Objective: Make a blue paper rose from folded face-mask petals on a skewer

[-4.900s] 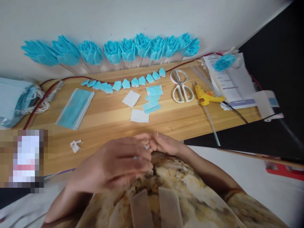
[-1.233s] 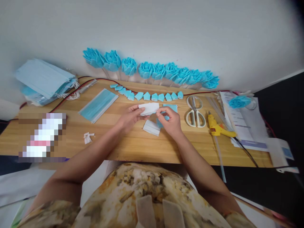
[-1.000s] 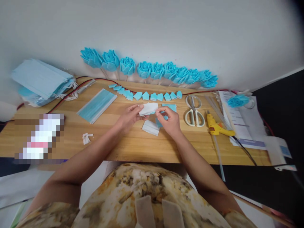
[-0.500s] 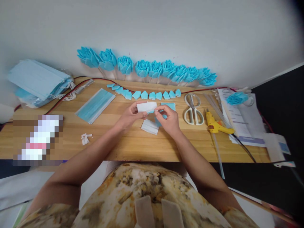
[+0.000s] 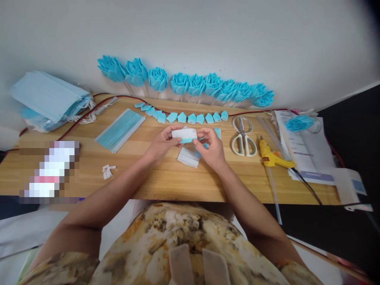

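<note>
Between my two hands is a small piece of face mask fabric point(image 5: 184, 134), white with a blue strip folded along its lower edge. My left hand point(image 5: 164, 143) pinches its left end, and my right hand point(image 5: 211, 147) pinches its right end. Just below them a white cut piece point(image 5: 188, 157) lies on the wooden table. Blue cut pieces point(image 5: 218, 133) show partly behind my right hand. Beyond my hands runs a row of folded blue petals point(image 5: 181, 117). A whole blue face mask point(image 5: 120, 130) lies flat to the left.
Several blue fabric flowers point(image 5: 158, 79) lean along the wall. Scissors point(image 5: 243, 136) and a yellow glue gun point(image 5: 270, 156) lie right, near printed papers point(image 5: 299, 142). A mask stack point(image 5: 50, 97) is far left, a blurred-out object point(image 5: 53, 170) and white scraps point(image 5: 108, 171) nearer.
The blue lower edge of the fabric piece has come into fuller view, folded up over the white. My right fingers have spread along its right end. The view has shifted slightly.
</note>
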`<action>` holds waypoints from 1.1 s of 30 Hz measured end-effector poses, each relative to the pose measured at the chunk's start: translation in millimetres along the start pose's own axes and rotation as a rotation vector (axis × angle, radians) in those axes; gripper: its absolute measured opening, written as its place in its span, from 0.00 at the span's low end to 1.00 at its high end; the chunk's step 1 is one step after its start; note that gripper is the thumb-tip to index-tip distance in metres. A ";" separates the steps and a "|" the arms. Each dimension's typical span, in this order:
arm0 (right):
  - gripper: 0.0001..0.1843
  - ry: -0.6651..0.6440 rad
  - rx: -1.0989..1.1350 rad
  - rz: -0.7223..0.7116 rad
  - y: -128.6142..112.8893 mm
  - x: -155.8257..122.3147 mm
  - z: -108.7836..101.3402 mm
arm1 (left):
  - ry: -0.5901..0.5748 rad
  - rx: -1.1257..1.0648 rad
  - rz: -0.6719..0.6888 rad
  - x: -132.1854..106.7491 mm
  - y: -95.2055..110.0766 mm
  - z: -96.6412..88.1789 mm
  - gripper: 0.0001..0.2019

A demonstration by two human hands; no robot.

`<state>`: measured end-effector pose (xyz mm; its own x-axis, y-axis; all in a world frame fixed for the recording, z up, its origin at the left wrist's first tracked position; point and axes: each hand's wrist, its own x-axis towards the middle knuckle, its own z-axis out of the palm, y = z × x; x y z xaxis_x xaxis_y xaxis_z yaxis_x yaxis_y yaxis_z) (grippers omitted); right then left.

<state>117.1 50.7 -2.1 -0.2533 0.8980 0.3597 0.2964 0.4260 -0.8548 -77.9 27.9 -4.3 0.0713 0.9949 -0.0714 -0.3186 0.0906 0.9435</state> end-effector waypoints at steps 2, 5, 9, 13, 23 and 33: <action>0.22 -0.052 0.046 0.008 1.6 0.3 -0.2 | 0.006 0.025 0.004 0.5 0.4 -0.4 0.22; 0.31 -0.131 0.128 0.013 3.1 1.3 -1.1 | 0.004 0.078 0.028 0.3 2.6 0.2 0.21; 0.34 -0.192 0.133 0.031 6.0 2.0 -1.5 | -0.016 0.131 0.056 -1.6 4.8 3.4 0.21; 0.32 -0.203 0.126 0.042 8.0 1.5 -1.1 | 0.001 0.135 0.076 -3.2 5.3 6.2 0.21; 0.28 -0.049 0.078 -0.004 5.9 0.3 -2.0 | -0.082 -0.197 -0.135 -5.5 5.7 12.7 0.24; 0.27 -0.112 0.086 -0.002 4.1 -2.3 1.7 | -0.031 -0.179 -0.205 -6.8 1.8 9.9 0.15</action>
<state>117.3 50.2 -7.0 -0.3561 0.8775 0.3213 0.2167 0.4120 -0.8850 -69.5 20.8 1.0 0.1797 0.9534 -0.2425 -0.4565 0.2992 0.8379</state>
